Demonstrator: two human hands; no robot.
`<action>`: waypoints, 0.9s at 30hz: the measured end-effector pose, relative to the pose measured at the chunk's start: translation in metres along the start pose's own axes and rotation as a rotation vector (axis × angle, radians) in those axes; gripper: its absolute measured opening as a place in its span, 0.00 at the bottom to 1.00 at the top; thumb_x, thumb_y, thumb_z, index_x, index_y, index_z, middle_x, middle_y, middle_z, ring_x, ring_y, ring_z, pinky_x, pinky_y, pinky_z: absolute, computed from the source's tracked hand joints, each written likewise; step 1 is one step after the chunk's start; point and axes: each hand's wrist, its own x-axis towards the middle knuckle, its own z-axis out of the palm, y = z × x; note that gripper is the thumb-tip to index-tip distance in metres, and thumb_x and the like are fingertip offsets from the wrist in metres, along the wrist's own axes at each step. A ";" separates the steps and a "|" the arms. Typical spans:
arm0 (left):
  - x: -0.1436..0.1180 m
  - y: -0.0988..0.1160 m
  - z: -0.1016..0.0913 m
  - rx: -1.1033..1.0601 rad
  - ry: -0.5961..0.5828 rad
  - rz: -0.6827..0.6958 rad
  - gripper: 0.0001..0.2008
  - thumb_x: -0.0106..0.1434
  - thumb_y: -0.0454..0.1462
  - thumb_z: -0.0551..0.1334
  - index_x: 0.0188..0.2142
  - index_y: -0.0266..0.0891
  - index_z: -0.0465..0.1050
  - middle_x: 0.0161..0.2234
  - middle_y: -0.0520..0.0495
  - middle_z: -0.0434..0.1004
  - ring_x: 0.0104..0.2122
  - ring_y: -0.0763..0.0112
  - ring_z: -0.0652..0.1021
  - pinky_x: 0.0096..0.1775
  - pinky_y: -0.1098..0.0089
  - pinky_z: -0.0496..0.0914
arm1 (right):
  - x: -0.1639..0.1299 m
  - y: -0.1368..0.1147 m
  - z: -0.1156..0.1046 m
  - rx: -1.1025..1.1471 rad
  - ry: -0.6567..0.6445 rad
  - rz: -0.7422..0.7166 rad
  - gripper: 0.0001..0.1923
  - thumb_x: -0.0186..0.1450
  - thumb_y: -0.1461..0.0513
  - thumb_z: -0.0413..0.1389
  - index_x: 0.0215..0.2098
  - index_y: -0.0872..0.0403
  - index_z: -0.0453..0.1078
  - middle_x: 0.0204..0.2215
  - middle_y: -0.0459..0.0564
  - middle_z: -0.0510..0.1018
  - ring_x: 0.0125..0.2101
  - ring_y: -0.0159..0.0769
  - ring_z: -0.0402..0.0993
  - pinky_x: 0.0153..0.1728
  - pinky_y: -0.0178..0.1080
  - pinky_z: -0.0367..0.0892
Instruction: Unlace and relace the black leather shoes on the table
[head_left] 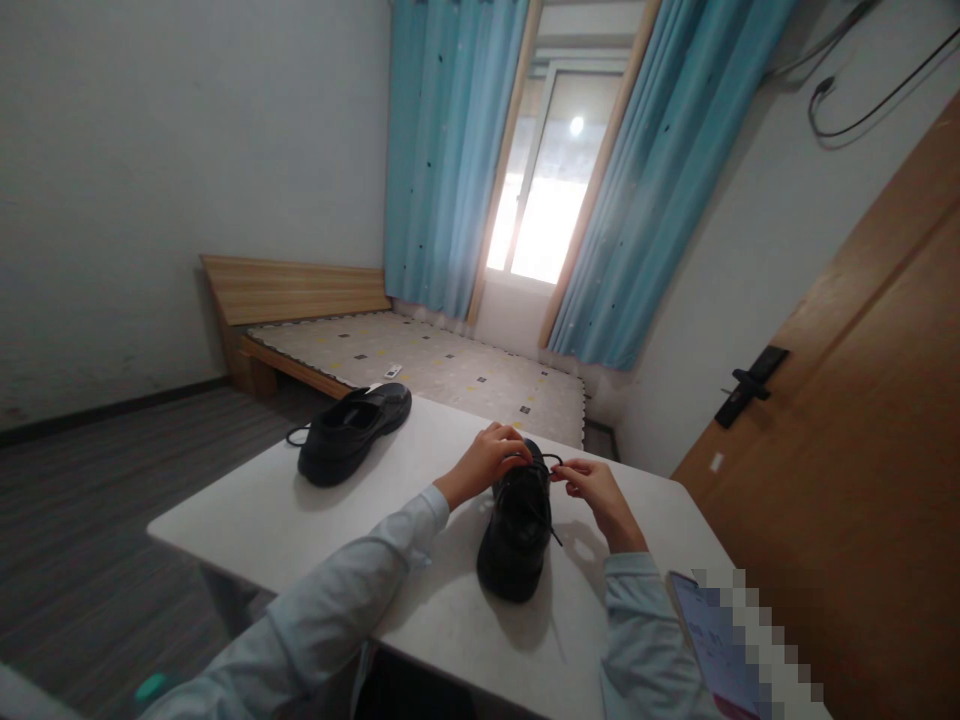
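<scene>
A black lace-up shoe [514, 545] stands upright on the white table, its heel towards me and its toe pointing away. My left hand [491, 455] reaches over the shoe's front from the left, its fingers curled onto the lacing; whether they also hold a lace is hidden. On the other side, my right hand [589, 482] pinches a black shoelace [553, 459] between thumb and fingers. A loose lace end hangs over the shoe's right side. To the left, a second black shoe [352, 435] rests near the table's far edge, with a lace loop sticking out behind it.
The white table [420, 620] carries both shoes. A phone with a lit screen [709, 630] lies beside my right forearm, partly pixelated. Beyond the table is a bed [465, 365] with a patterned mattress. A wooden door [847, 420] stands at the right.
</scene>
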 end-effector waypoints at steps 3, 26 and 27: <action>0.001 0.000 0.001 0.005 -0.015 -0.006 0.05 0.60 0.37 0.61 0.34 0.44 0.77 0.36 0.48 0.73 0.39 0.68 0.69 0.43 0.68 0.65 | 0.001 0.002 0.001 -0.029 -0.011 -0.026 0.11 0.47 0.56 0.61 0.21 0.58 0.75 0.19 0.50 0.79 0.14 0.25 0.59 0.18 0.32 0.57; 0.031 0.021 -0.013 0.146 -0.321 -0.050 0.04 0.56 0.37 0.64 0.30 0.43 0.79 0.38 0.46 0.73 0.41 0.64 0.70 0.45 0.66 0.64 | 0.000 0.000 0.001 -0.552 -0.041 -0.296 0.13 0.56 0.55 0.53 0.18 0.53 0.68 0.15 0.44 0.70 0.18 0.33 0.65 0.23 0.34 0.55; 0.032 0.022 -0.013 0.164 -0.333 -0.072 0.04 0.56 0.37 0.63 0.30 0.42 0.79 0.37 0.45 0.74 0.41 0.64 0.71 0.45 0.66 0.64 | 0.000 0.001 0.003 -0.555 -0.059 -0.305 0.13 0.57 0.55 0.52 0.18 0.53 0.66 0.15 0.44 0.69 0.18 0.32 0.64 0.23 0.33 0.54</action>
